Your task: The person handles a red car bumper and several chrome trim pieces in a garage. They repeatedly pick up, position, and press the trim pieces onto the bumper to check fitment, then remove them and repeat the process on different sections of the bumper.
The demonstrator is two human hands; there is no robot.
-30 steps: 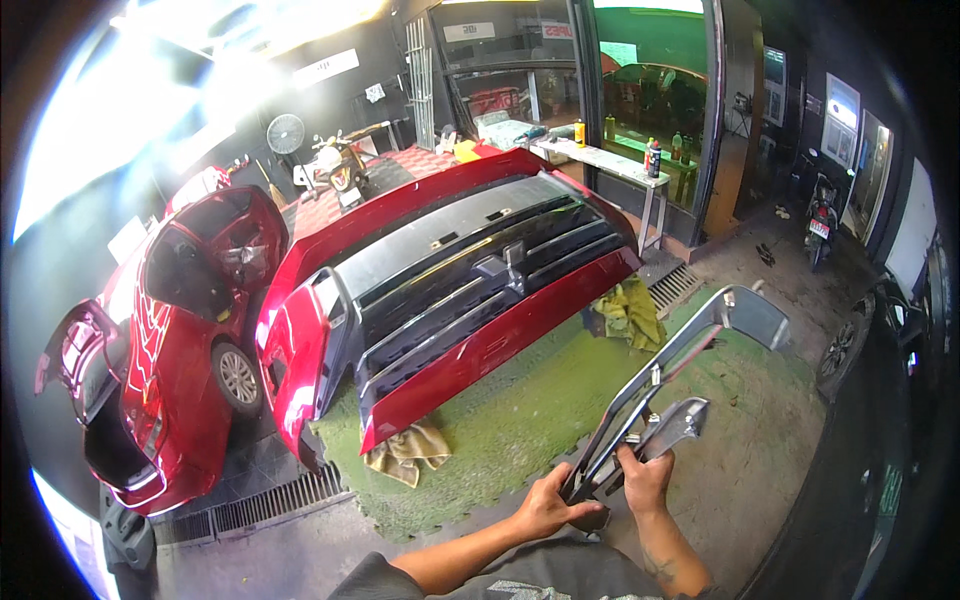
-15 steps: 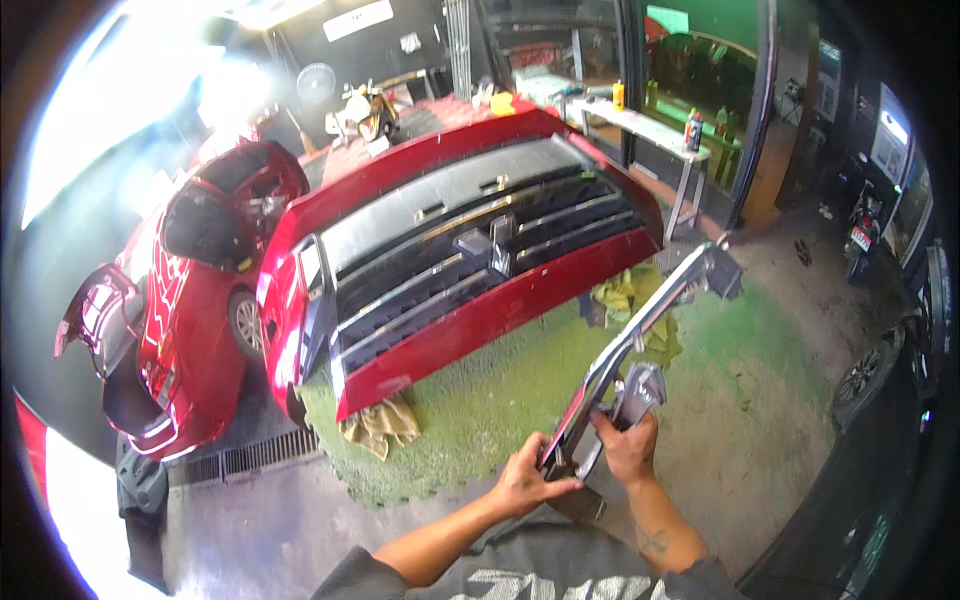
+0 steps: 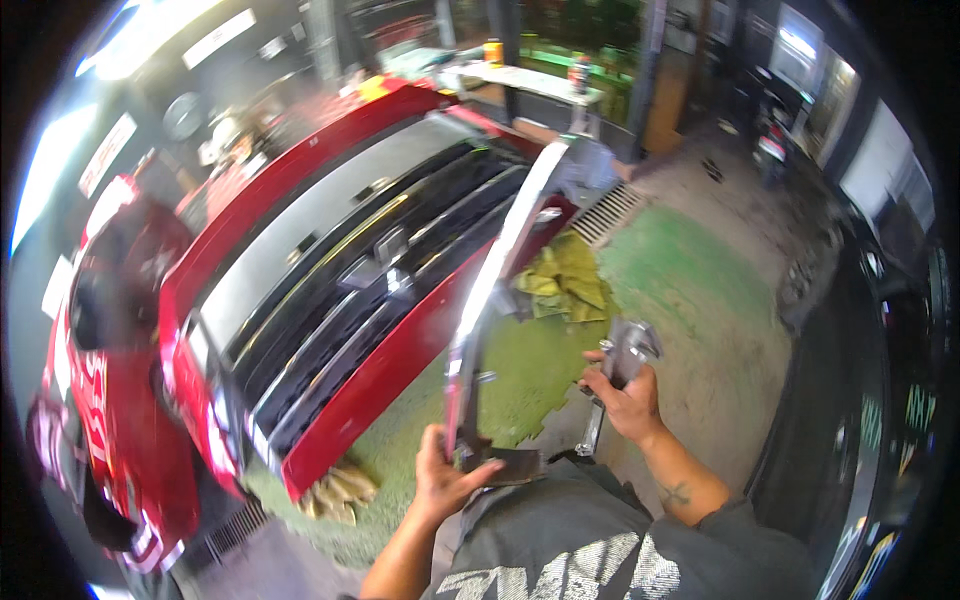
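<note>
My left hand [image 3: 446, 480] is wrapped around the lower end of a long, curved chrome trim strip [image 3: 500, 240], which stands tilted up and away in front of me. A dark bracket-like piece [image 3: 515, 466] shows by its lower end. In my right hand [image 3: 626, 398] is a smaller grey and chrome trim piece [image 3: 630, 350], with a narrow shiny end [image 3: 592, 430] below the fingers. The two pieces are apart. Beyond the hands lies a red bumper [image 3: 375, 395] with a black grille [image 3: 350, 270] and chrome bars, partly hidden by the long strip.
The bumper rests over a green mat [image 3: 420, 420]. A yellow-green cloth [image 3: 565, 280] and a beige cloth [image 3: 335, 492] lie beside it. A red car [image 3: 140, 420] stands left, a dark car [image 3: 830, 400] right. A white bench [image 3: 525, 80] with bottles stands behind.
My hands have moved apart, the left going left with the long strip, now more upright. The smaller piece has come away from the strip's side. My view has turned right.
</note>
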